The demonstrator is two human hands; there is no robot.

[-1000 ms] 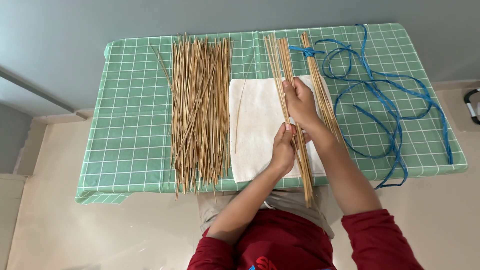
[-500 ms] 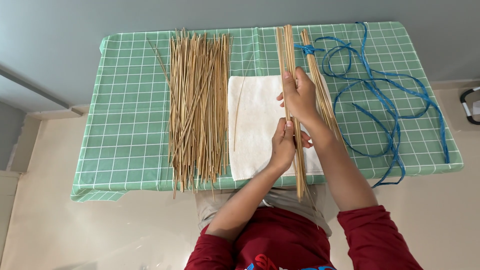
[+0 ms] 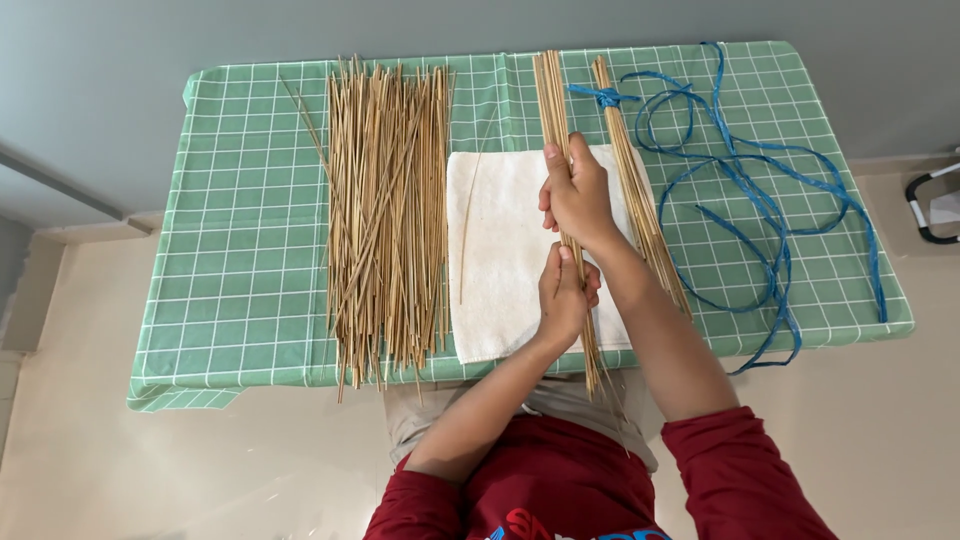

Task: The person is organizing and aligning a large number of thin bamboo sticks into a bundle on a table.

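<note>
Both hands grip one thin bundle of tan sticks [image 3: 552, 100] held lengthwise over a white cloth [image 3: 500, 250]. My right hand [image 3: 575, 195] closes around the bundle farther from me, and my left hand [image 3: 565, 300] closes around it nearer the table's front edge. The bundle's near end sticks out past the table edge. Just right of it lies a second bundle [image 3: 640, 195] tied at its far end with blue string [image 3: 605, 96]. A single loose stick [image 3: 468, 225] rests on the cloth's left side.
A big loose pile of tan sticks [image 3: 385, 210] covers the left half of the green checked tablecloth [image 3: 250, 220]. Long loops of blue string [image 3: 770, 190] sprawl across the right side. A dark-framed object [image 3: 930, 205] stands on the floor at far right.
The bundle in my hands has straightened and drawn tighter. Both hands shifted slightly left with it; the right hand closed more fully around it.
</note>
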